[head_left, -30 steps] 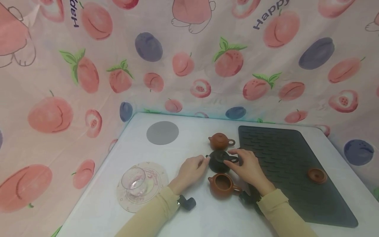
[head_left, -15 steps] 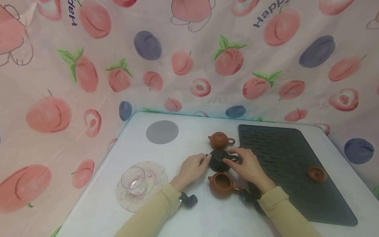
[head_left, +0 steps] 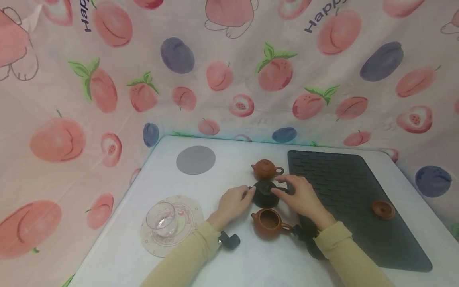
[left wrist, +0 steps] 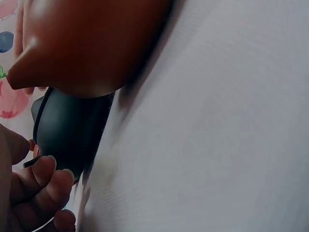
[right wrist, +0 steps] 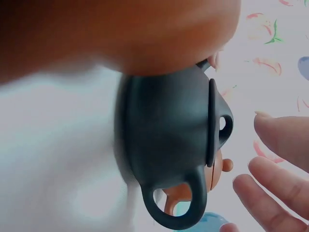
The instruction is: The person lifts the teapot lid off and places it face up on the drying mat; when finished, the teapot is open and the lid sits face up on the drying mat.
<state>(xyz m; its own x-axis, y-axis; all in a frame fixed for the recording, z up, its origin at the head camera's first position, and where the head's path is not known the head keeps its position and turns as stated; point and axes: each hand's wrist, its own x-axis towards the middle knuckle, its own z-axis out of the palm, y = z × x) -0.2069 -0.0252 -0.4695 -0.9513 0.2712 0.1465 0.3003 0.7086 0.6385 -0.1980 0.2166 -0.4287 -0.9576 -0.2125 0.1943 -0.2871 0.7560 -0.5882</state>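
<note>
A black teapot [head_left: 264,200] stands on the white table between two brown teapots. Its lid, with a looped knob [right wrist: 227,124], sits on its top. My left hand [head_left: 234,202] pinches the black teapot's spout between thumb and fingers. In the left wrist view, the fingertips [left wrist: 60,181] lie right at that spout. My right hand [head_left: 304,200] hovers by the lid and handle [right wrist: 195,205], its fingers spread and apart from the pot in the right wrist view. Nearest me is the lidless brown teapot [head_left: 265,232]; behind the black one stands the lidded brown teapot [head_left: 263,171].
On the right lies a dark ridged mat [head_left: 333,179] bearing a brown lid [head_left: 383,210]. A clear glass [head_left: 160,221] stands on a round patterned coaster [head_left: 193,211] at left. A grey disc [head_left: 195,160] lies at the back. Fruit-print cloth [head_left: 222,48] hangs behind.
My right hand has lifted slightly away from the black teapot's lid and handle. The left hand stays at the spout, and the teapots have not visibly moved.
</note>
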